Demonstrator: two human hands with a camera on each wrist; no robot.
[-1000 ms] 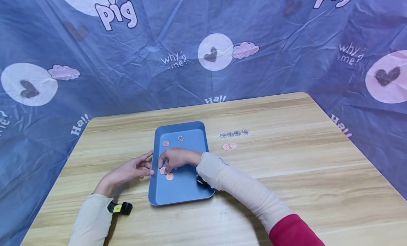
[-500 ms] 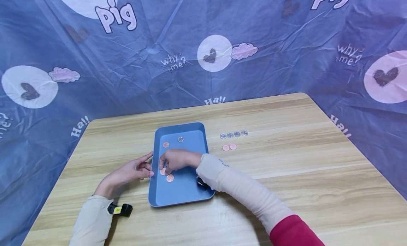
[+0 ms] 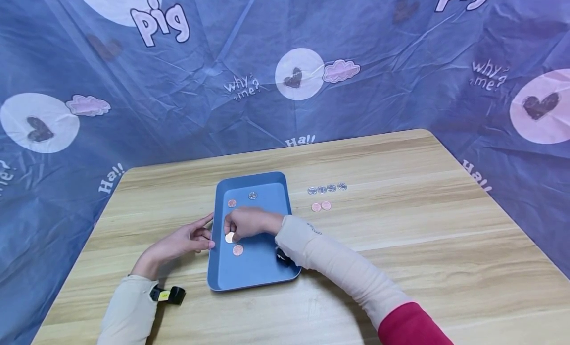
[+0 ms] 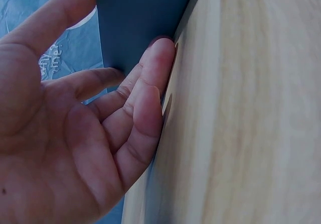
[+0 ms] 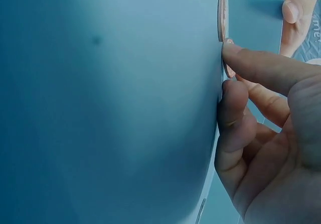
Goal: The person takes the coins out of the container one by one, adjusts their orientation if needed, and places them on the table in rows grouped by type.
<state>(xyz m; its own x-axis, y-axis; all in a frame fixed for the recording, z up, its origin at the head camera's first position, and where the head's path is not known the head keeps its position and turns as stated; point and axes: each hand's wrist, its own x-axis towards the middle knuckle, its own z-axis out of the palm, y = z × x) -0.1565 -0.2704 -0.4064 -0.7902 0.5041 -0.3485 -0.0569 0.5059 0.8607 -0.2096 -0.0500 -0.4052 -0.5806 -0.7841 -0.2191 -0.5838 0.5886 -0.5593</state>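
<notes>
A blue tray [image 3: 262, 278] lies on the wooden table. Inside it, my right hand [image 3: 250, 221] pinches a copper coin [image 3: 229, 237] between thumb and fingers; the coin looks tipped up from the tray floor. Close beside it lies another copper coin [image 3: 238, 250], also near my thumb in the right wrist view. Toward the far end of the tray are a copper coin [image 3: 232, 203] and a silver coin [image 3: 253, 195]. At the tray's left side, my left hand [image 3: 180, 243] touches the outer wall with thumb and fingertips, the other fingers loosely bent.
Right of the tray, several silver coins [image 3: 327, 188] form a row on the table [image 3: 401, 226]. Two copper coins [image 3: 321, 206] lie side by side in front of them. A blue printed cloth [image 3: 249, 112] hangs behind the table's far edge.
The copper coin at my right fingertips, flat before, has tilted up and catches the light. My right hand has barely shifted; my left hand stays at the tray's wall.
</notes>
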